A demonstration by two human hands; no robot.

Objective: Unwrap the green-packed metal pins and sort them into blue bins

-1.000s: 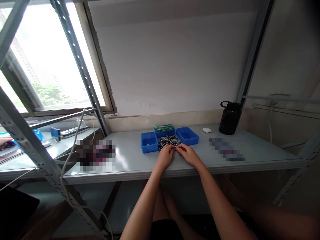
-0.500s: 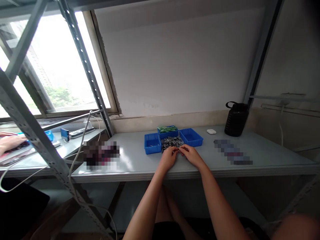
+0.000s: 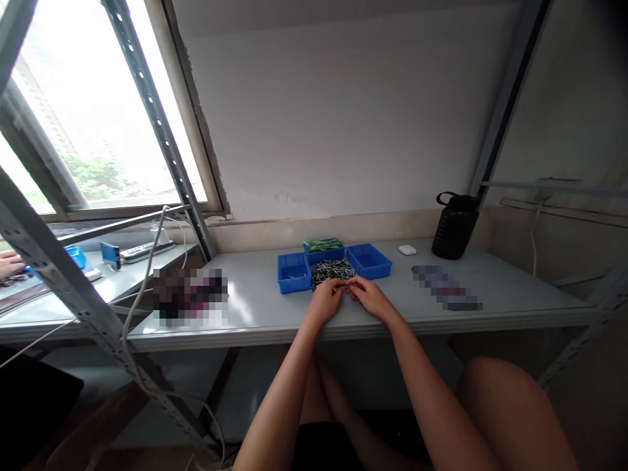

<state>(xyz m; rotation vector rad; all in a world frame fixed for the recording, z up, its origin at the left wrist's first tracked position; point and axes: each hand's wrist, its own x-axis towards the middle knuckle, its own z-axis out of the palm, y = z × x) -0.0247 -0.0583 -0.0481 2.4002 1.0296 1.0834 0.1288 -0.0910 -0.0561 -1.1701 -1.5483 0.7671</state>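
Observation:
At the near edge of a heap of small, thin metal pieces [image 3: 332, 268], dark and silvery, my left hand [image 3: 326, 299] and my right hand [image 3: 371, 297] meet with fingertips pinched. Whatever sits between the fingers is too small to name. Left of the heap stands a blue bin [image 3: 295, 286] with a few small pieces inside. To its right another blue bin [image 3: 377, 270] shows a bare floor. A third blue bin [image 3: 328, 256] at the back holds something green [image 3: 322, 244]. My hands cover the heap's front, so I cannot tell what contains it.
A black bottle [image 3: 455, 226] and a small white case [image 3: 407, 250] stand back right. Blurred-out patches lie on both sides of the table [image 3: 265, 314]. Left, beyond a metal post [image 3: 93, 314] and a white cable [image 3: 130, 320], another person's hand [image 3: 10, 263] works near a phone [image 3: 110, 256].
The view has shifted slightly, so everything appears a little further left and higher. My hands stay together at the heap, the fingers slightly rearranged. My right knee has come into view.

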